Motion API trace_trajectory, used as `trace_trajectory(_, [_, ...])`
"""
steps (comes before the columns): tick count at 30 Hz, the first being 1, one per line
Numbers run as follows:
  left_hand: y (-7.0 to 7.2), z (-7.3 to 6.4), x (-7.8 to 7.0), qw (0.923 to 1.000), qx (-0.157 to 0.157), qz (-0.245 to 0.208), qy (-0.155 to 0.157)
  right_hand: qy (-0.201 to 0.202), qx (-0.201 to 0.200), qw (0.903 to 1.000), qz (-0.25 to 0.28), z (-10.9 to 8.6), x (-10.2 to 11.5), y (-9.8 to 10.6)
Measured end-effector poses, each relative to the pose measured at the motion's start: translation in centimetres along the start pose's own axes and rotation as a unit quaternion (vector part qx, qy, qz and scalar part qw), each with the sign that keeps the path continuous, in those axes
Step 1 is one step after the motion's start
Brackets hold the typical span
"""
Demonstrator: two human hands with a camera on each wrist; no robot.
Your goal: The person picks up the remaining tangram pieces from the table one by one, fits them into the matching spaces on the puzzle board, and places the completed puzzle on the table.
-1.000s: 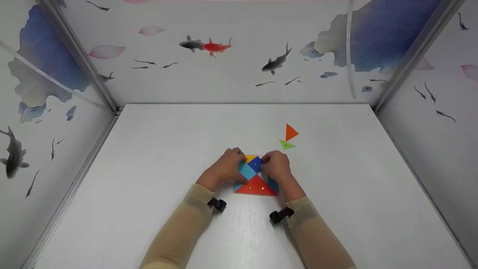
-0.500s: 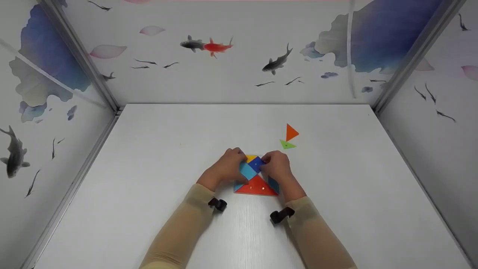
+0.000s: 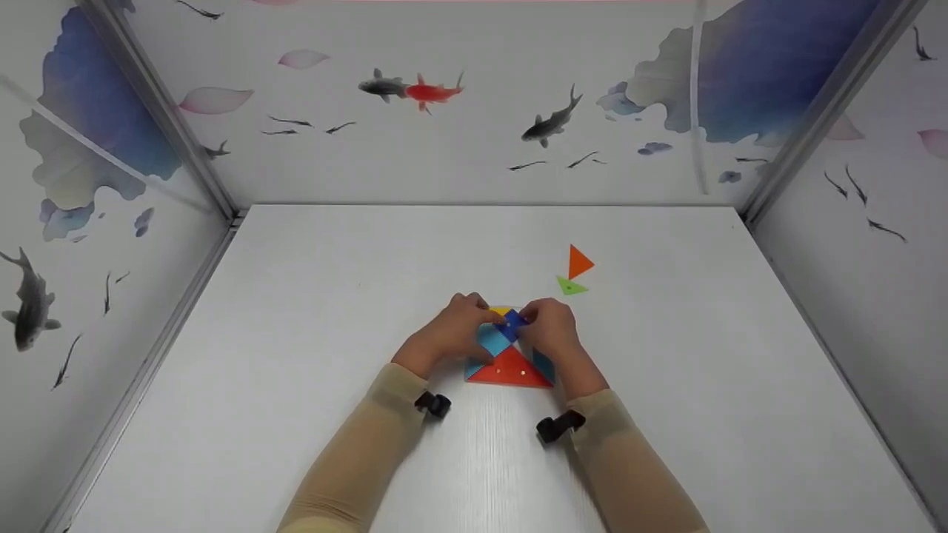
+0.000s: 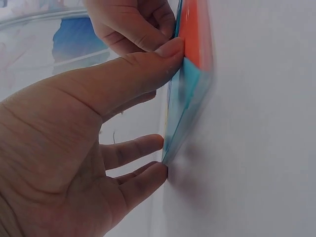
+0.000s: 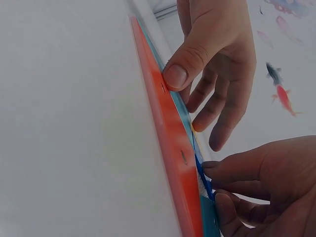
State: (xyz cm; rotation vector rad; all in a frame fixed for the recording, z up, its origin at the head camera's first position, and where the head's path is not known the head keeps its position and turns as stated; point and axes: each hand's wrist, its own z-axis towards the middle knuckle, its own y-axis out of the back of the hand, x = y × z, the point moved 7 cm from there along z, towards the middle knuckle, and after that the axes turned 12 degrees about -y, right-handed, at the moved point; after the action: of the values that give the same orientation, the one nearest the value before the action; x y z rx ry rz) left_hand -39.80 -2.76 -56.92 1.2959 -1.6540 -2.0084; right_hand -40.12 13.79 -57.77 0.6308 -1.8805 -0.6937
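Observation:
Flat tangram pieces lie together in a clear tray between the two hands. In the head view they include a red triangle (image 3: pixel 511 370) at the near side, a light blue piece (image 3: pixel 492 339), a yellow piece (image 3: pixel 500 310) and a dark blue square (image 3: pixel 510 332). My right hand (image 3: pixel 552 329) pinches the dark blue square at its right corner between thumb and fingers. Spread across the left side is my left hand (image 3: pixel 448 333), its thumb on the border of the red triangle and a fingertip on the dark blue square. A teal piece (image 3: pixel 543 363) shows beside the right wrist.
Beyond the right hand, an orange triangle (image 3: pixel 580 262) and a small green triangle (image 3: pixel 570 286) lie on the white table (image 3: pixel 311 296). Walls printed with fish and petals enclose the table at the back and both sides.
A finger of my left hand has reached rightward onto the dark blue square, covering part of the yellow piece. My right hand keeps its pinch in nearly the same place.

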Motion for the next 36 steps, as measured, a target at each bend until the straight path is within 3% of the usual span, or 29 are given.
trace_trajectory(7, [0.1, 0.0, -0.2, 0.9999, 0.009, 0.009, -0.007, 0.031, -0.020, 0.9993, -0.009, -0.1, 0.3, 0.4])
trace_trajectory(24, [0.0, 0.1, 0.0, 0.9997, 0.008, 0.006, 0.020, -0.009, -0.015, 0.9995, 0.027, 0.5, -0.5, 0.8])
trace_trajectory(30, [0.0, -0.1, 0.0, 0.9997, 0.011, 0.008, 0.020, -0.005, -0.038, 0.9981, 0.049, 1.1, -1.0, 1.8])
trace_trajectory(36, [0.0, -0.2, -0.2, 0.9994, 0.012, 0.008, 0.031, 0.012, -0.078, 0.9934, 0.082, 2.2, -2.8, 4.2])
